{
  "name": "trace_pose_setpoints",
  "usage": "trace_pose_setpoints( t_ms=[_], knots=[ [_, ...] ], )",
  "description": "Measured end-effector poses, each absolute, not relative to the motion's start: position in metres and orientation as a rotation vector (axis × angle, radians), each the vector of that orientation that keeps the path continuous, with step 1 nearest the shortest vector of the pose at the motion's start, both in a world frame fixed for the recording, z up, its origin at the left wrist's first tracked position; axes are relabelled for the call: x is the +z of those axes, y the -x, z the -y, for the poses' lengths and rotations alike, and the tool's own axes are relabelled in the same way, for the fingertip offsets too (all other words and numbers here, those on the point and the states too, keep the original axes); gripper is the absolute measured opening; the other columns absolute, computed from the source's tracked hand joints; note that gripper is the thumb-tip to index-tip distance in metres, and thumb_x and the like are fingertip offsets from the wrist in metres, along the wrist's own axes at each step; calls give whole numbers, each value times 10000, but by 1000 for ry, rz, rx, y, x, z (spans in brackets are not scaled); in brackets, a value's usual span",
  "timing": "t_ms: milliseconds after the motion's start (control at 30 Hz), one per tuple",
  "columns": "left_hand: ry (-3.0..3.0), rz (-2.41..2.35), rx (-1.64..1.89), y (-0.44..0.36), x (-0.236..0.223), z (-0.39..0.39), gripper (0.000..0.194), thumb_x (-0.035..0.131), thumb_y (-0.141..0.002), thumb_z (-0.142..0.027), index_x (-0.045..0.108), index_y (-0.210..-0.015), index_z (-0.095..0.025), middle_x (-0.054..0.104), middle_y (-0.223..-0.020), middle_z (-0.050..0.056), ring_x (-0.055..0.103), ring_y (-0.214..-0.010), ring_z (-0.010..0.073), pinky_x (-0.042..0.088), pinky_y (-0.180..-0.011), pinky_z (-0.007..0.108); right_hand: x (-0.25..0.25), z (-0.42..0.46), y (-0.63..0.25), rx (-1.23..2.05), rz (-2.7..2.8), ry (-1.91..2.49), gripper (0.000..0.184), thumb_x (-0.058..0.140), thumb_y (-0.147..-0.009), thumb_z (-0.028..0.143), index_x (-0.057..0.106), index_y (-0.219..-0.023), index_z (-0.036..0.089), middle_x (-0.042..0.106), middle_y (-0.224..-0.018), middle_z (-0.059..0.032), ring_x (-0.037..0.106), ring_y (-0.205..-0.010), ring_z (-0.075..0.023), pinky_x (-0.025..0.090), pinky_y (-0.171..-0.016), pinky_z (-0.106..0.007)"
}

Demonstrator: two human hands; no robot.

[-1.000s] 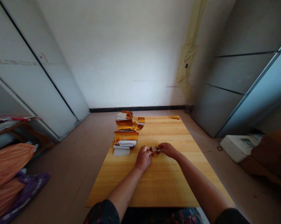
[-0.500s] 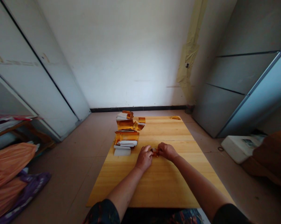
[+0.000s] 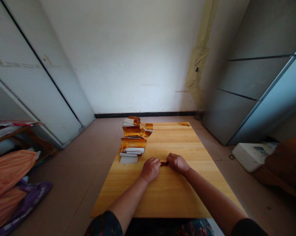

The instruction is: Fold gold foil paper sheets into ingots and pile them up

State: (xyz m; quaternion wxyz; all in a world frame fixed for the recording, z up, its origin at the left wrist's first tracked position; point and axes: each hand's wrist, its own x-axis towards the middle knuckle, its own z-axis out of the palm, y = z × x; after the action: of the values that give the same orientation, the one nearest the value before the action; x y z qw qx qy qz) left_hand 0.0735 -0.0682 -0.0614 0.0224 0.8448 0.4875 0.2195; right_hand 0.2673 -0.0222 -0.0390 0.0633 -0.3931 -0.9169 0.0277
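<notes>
The left hand point(image 3: 150, 169) and right hand point(image 3: 177, 164) pinch a small creased gold-foil paper strip point(image 3: 164, 164) on the smooth wooden tabletop point(image 3: 169, 196), just beside stacked white-and-gold paper folds point(image 3: 133, 144).

- A small folded piece of gold-and-white paper point(image 3: 164, 163) sits mostly hidden between the left hand point(image 3: 150, 169) and right hand point(image 3: 177, 164).
- The stacked gold-and-white paper strips point(image 3: 133, 144) are too small to count.
- The dark patterned sleeve point(image 3: 105, 225) is cut off below.
- The white box point(image 3: 247, 159) has a label too small to read.
</notes>
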Motion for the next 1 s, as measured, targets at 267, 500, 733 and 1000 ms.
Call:
trace_pose_setpoints(
  t_ms=[267,500,733,1000],
  knots=[
    [-2597,-1546,658,-77,-54,77,185,491,-808,-117,612,-916,-207,611,-886,53,519,-869,190,410,-782,300,-43,38,-280,89,2722,1103,224,430,-908,234,651,-905,193,612,-921,-63,511,-860,-171,343,-759,-272],
    [-2410,-1688,739,-87,-55,68,136,567,-796,-172,644,-686,-192,589,-794,42,509,-830,174,381,-746,288,-36,27,-260,422,2417,1544,77,561,-787,205,634,-785,183,609,-860,-29,539,-820,-138,345,-704,-222],
    [-2142,-1775,858,-93,-60,60,106,598,-698,-88,645,-696,-183,588,-790,28,519,-827,166,381,-744,277,-39,22,-260,517,2400,1543,131,621,-707,183,642,-836,198,600,-922,-35,530,-887,-163,349,-720,-236],
    [-2143,-1772,904,-89,-67,58,181,640,-685,-119,666,-853,-180,595,-853,48,515,-867,193,406,-779,302,-44,26,-258,469,2348,1520,80,610,-737,184,614,-816,194,599,-882,-28,525,-847,-155,331,-692,-237]
  ],
)
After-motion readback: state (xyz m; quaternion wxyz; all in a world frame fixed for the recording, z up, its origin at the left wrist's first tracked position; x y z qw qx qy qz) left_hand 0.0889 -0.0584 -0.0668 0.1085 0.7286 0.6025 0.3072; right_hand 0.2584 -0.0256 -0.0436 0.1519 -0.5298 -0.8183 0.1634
